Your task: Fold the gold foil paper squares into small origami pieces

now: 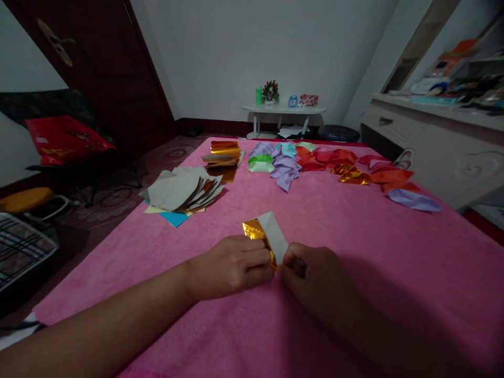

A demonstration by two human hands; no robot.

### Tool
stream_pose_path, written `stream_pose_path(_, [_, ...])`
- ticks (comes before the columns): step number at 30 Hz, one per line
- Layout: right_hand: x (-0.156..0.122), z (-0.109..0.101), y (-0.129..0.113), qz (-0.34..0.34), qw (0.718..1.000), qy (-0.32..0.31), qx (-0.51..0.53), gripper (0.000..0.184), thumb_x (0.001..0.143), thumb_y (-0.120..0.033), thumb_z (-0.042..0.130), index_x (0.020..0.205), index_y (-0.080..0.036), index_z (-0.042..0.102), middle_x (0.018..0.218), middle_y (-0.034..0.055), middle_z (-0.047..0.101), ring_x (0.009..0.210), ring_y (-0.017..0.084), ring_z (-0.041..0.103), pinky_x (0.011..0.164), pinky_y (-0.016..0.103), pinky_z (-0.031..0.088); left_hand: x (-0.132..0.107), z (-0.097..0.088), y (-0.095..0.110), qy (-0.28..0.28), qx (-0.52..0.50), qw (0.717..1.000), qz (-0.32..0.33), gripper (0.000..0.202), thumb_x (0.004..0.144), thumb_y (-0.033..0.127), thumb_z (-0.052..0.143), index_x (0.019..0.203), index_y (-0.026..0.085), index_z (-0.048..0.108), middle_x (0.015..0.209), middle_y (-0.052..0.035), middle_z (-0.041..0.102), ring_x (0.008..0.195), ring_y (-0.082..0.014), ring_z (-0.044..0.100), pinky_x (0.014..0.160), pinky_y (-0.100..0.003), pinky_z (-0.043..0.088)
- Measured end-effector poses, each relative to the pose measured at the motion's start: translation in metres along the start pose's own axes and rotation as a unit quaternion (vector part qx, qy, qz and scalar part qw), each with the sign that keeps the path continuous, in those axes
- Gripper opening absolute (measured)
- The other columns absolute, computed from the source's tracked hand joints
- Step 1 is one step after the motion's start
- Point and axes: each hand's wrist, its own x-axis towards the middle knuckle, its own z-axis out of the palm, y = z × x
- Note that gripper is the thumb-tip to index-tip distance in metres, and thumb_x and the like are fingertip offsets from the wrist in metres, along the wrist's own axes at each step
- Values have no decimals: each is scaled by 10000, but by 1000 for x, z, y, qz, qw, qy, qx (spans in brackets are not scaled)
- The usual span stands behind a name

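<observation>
A small folded paper (pixel 268 236), gold foil on one side and white on the other, lies on the pink cloth (pixel 354 236) in front of me. My left hand (pixel 232 265) pinches its near left edge with curled fingers. My right hand (pixel 315 278) pinches the near right corner, fingers closed. Both hands rest on the cloth and cover the paper's near end.
A fanned stack of paper sheets (pixel 183 191) lies at the left, with gold foil sheets (pixel 224 152) beyond it. Folded pieces in purple (pixel 283 168), green (pixel 260 163), red (pixel 342 157) and gold (pixel 352 176) lie across the far side. A white side table (pixel 283 113) stands by the wall.
</observation>
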Motion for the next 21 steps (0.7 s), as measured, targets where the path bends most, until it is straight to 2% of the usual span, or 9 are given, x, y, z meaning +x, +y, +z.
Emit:
stream_pose_path(3, [1,0,-2,-5,1000,-1,-21,111,678,-129,520,616,-200,579,544,-26,604,481,100,488,481,234,242,0,-1,-2,-10,-49,998,-25,216,945,235,450,814,147,599,777,-27,614,713,-119,541,654,-249,411])
stream_pose_path(8, [3,-1,-4,4,999,0,-33,122,673,-135,524,595,-201,590,555,-21,615,489,101,486,486,236,229,-4,2,-12,17,-55,998,9,176,922,201,479,908,175,652,864,-52,656,824,-159,576,721,-294,426])
stream_pose_path(12, [5,-2,-3,5,1000,-8,-28,130,665,-129,533,582,-203,601,557,-23,615,499,99,484,494,232,236,-5,4,-19,15,-125,992,-8,169,900,223,512,970,179,660,955,-75,656,921,-187,579,809,-324,446])
stream_pose_path(17, [7,-3,-5,5,999,-4,-32,142,656,-116,529,571,-202,603,546,-27,608,497,97,480,495,231,229,-1,5,-21,21,-233,971,-51,165,900,214,521,934,171,676,905,-67,649,899,-164,586,841,-303,454])
stream_pose_path(21, [6,-3,-6,9,999,-6,-39,140,655,-119,529,568,-199,603,543,-23,604,493,97,477,493,235,221,1,9,-18,31,-249,963,-96,163,895,204,519,857,156,670,853,-60,632,856,-155,577,806,-286,458])
